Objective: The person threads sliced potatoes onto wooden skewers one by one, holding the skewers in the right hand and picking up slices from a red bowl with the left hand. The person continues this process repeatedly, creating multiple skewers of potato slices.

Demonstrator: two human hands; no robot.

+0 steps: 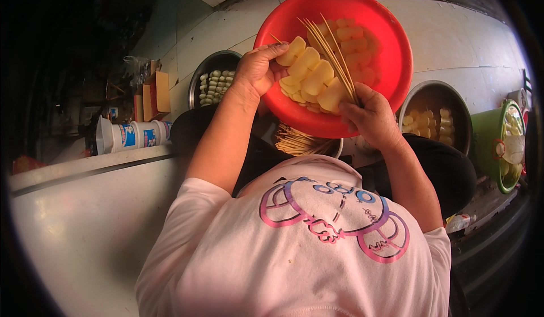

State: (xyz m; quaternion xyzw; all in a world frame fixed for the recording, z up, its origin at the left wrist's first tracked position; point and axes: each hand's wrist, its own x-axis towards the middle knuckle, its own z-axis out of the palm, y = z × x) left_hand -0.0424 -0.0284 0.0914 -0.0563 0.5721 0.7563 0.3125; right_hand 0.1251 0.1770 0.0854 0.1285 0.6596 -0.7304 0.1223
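Over a red plastic basin (pixel 397 53), my left hand (pixel 260 64) pinches one end of a skewer threaded with several pale yellow slices (pixel 307 64), probably potato. My right hand (pixel 369 115) grips a bundle of thin bamboo skewers (pixel 333 55) that fans out towards the far rim. Its fingers are also at the near end of the threaded slices; whether they hold that end is hidden. Below the held skewer, loose slices (pixel 291 90) are piled in the basin. Further skewers of slices (pixel 352 45) lie at the basin's far side.
More bamboo sticks (pixel 297 140) lie in a container below the basin. A metal bowl of pale green skewered pieces (pixel 216 83) stands left. Right are a metal basin of skewered slices (pixel 442 121) and a green tub (pixel 488 142). White buckets (pixel 146 134) lie beside a white surface (pixel 93 223).
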